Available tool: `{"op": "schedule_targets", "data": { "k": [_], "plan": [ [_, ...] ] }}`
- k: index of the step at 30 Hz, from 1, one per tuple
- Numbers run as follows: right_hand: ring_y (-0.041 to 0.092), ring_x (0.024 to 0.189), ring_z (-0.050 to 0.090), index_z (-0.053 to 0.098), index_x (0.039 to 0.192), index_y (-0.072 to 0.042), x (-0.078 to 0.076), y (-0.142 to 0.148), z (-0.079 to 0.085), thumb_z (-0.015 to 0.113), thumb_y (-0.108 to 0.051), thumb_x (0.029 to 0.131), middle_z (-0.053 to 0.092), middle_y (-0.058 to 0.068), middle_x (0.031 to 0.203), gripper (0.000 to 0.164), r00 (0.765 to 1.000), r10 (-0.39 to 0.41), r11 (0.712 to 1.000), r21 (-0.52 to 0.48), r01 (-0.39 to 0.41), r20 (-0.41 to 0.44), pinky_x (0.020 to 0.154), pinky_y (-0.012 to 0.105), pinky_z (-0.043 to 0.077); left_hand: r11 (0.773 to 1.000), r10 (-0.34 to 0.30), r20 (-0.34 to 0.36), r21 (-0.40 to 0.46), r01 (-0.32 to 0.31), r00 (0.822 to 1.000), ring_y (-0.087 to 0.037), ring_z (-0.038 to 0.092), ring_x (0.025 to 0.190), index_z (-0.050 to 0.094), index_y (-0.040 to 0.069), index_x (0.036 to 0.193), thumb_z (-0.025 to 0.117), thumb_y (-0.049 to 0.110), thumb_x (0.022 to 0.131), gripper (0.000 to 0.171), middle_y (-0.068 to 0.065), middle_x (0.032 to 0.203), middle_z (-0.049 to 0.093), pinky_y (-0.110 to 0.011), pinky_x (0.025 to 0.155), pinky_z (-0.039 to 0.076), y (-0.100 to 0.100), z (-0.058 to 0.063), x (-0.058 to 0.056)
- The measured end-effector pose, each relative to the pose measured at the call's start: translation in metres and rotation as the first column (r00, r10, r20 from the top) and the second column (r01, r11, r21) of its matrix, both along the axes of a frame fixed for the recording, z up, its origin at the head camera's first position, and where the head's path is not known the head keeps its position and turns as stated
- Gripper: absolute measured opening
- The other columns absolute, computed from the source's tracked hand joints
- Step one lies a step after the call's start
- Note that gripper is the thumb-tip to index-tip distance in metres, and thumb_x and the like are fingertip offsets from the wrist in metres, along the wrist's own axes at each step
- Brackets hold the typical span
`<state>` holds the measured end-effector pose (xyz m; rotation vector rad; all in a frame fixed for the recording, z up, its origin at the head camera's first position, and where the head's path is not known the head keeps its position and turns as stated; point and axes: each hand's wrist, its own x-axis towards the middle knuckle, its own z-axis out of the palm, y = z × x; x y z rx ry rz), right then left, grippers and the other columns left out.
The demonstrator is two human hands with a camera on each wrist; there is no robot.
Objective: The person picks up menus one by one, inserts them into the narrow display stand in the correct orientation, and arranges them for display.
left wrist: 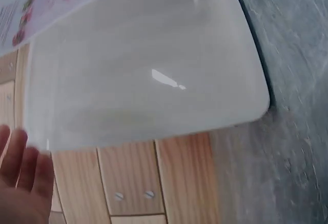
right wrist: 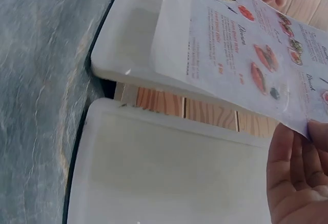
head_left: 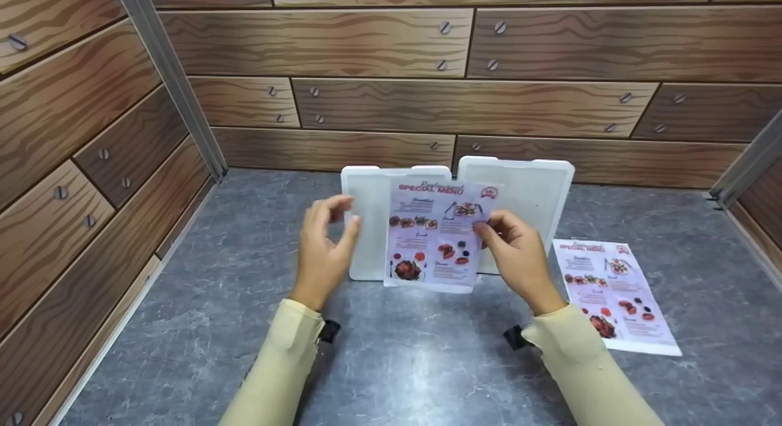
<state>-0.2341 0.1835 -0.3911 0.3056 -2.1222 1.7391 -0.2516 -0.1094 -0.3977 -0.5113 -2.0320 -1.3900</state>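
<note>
A printed menu sheet [head_left: 427,255] is held up by its right edge, pinched between the thumb and fingers of my right hand [head_left: 516,252]. It overlaps the left one of two white upright panels in the head view. My left hand [head_left: 327,246] is beside the left panel [head_left: 366,230], fingers apart and bent a little, with nothing in them. In the left wrist view its fingers [left wrist: 25,167] show near the panel's edge. The right panel [head_left: 516,181] stands behind my right hand. In the right wrist view a gap separates the two panels.
A second menu sheet [head_left: 617,297] lies flat on the grey marbled table [head_left: 391,359], to the right of my right hand. Wood-patterned walls [head_left: 379,44] close off the back and sides.
</note>
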Motion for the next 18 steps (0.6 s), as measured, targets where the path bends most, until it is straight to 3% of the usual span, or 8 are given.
{"op": "schedule_targets", "data": {
  "k": [3,5,7,9,11,14,18],
  "plan": [
    [0.013,0.074,0.065,0.065,0.096,0.01,0.001,-0.001,0.001,0.065,0.001,0.099,0.072,0.007,0.086,0.01,1.0,0.004,0.999,-0.045,-0.005,-0.024,0.071,0.024,0.055,0.988,-0.153,0.089,-0.018,0.155,0.984,-0.023,0.062,0.1,0.061,0.001,0.132,0.071,0.011,0.097,0.037,-0.01,0.11,0.066,-0.038,0.092,0.052,0.006,-0.002,0.003],
    [0.012,0.074,0.065,0.064,0.096,0.012,0.001,-0.001,0.0,0.065,0.0,0.1,0.071,0.003,0.085,0.013,0.999,0.008,0.998,-0.062,-0.01,-0.034,0.071,0.024,0.055,0.97,-0.23,0.192,-0.029,0.24,0.954,-0.021,0.064,0.096,0.062,0.002,0.131,0.072,0.015,0.097,0.037,-0.008,0.106,0.068,-0.036,0.09,0.054,0.009,-0.007,0.004],
    [0.012,0.074,0.065,0.064,0.097,0.013,0.001,-0.002,0.0,0.064,-0.001,0.1,0.071,0.0,0.084,0.014,0.999,0.011,0.997,-0.08,-0.014,-0.043,0.071,0.024,0.055,0.957,-0.263,0.283,-0.044,0.286,0.923,-0.018,0.066,0.091,0.068,0.005,0.124,0.073,0.019,0.097,0.031,-0.005,0.101,0.071,-0.034,0.087,0.055,0.011,-0.011,0.005],
    [0.012,0.073,0.066,0.064,0.097,0.014,0.002,-0.001,0.0,0.064,-0.001,0.101,0.072,-0.001,0.084,0.015,0.998,0.006,0.996,-0.089,-0.011,-0.055,0.071,0.024,0.056,0.95,-0.261,0.347,-0.072,0.303,0.901,-0.014,0.066,0.085,0.073,0.009,0.112,0.074,0.025,0.097,0.022,0.0,0.094,0.072,-0.031,0.08,0.056,0.012,-0.013,0.006],
    [0.012,0.072,0.066,0.065,0.097,0.014,0.002,-0.001,0.001,0.064,0.0,0.1,0.071,-0.001,0.083,0.015,0.998,0.0,0.995,-0.097,-0.006,-0.067,0.071,0.024,0.056,0.95,-0.247,0.378,-0.089,0.3,0.892,-0.011,0.063,0.076,0.076,0.012,0.101,0.076,0.027,0.096,0.016,0.003,0.087,0.072,-0.028,0.071,0.053,0.014,-0.013,0.007],
    [0.011,0.071,0.066,0.066,0.096,0.014,0.002,-0.001,0.002,0.065,0.0,0.1,0.071,-0.001,0.081,0.014,0.997,-0.006,0.995,-0.101,-0.002,-0.078,0.07,0.024,0.056,0.954,-0.23,0.388,-0.091,0.286,0.892,-0.009,0.056,0.067,0.076,0.014,0.09,0.076,0.026,0.095,0.013,0.005,0.079,0.071,-0.024,0.06,0.045,0.015,-0.012,0.007],
    [0.01,0.071,0.066,0.067,0.096,0.014,0.003,-0.002,0.001,0.066,0.001,0.099,0.072,-0.002,0.081,0.013,0.996,-0.018,0.994,-0.11,0.008,-0.091,0.069,0.024,0.056,0.964,-0.217,0.368,-0.067,0.259,0.904,-0.008,0.051,0.064,0.074,0.013,0.085,0.077,0.023,0.094,0.014,0.004,0.074,0.066,-0.023,0.058,0.04,0.015,-0.013,0.006]
  ]
}}
